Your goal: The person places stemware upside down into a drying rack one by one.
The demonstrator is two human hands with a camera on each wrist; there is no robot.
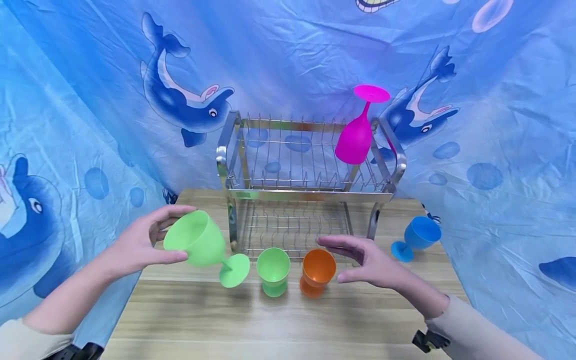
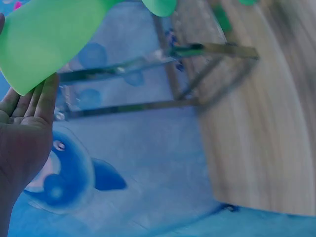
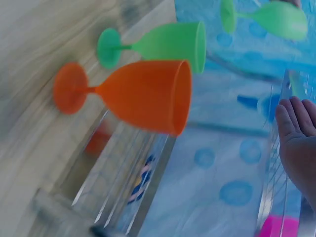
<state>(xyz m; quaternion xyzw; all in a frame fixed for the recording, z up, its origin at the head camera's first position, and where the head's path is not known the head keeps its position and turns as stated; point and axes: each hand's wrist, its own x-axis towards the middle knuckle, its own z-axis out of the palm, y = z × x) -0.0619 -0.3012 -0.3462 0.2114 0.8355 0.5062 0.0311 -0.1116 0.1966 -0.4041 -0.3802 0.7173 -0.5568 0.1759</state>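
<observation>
My left hand (image 1: 150, 240) holds a light green plastic goblet (image 1: 204, 245) by its bowl, thumb on one side and fingers on the other. The goblet is tilted above the table, its mouth toward the palm and its foot pointing right. A second green goblet (image 1: 273, 267) stands upright in front of the rack, left of an upright orange goblet (image 1: 318, 267). My right hand (image 1: 366, 262) hovers just right of the orange goblet, fingers and thumb spread with nothing between them. In the right wrist view, both standing goblets (image 3: 143, 96) show apart from that hand.
A two-tier metal dish rack (image 1: 310, 195) stands at the back of the wooden table (image 1: 279, 330). An upside-down magenta goblet (image 1: 355, 140) sits on its upper tier at the right. A blue goblet (image 1: 420, 233) is at the table's right side. Dolphin-print cloth (image 1: 288, 60) hangs around.
</observation>
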